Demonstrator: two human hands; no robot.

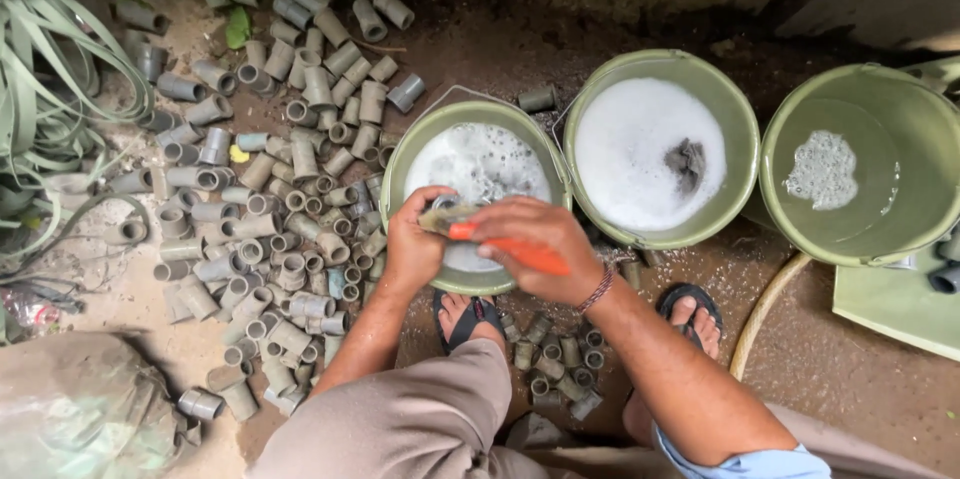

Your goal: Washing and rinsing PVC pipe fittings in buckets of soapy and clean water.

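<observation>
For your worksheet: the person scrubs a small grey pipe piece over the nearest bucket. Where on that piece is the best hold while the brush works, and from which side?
Probably round its outer wall, from the left, as the left hand does now. The pipe piece is a short open tube, so a side grip leaves its end free for the orange-handled brush, which the right hand brings in from the right above the bucket.

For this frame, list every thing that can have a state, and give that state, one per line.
Left hand: gripping a short grey pipe fitting over the near bucket.
Right hand: gripping an orange-handled brush, bristles against the fitting.
Near green plastic bucket: holds foamy water.
Middle green bucket: full of white suds.
Right green bucket: little foam, mostly clear water.
Heap of grey pipe fittings: scattered on the ground.
</observation>
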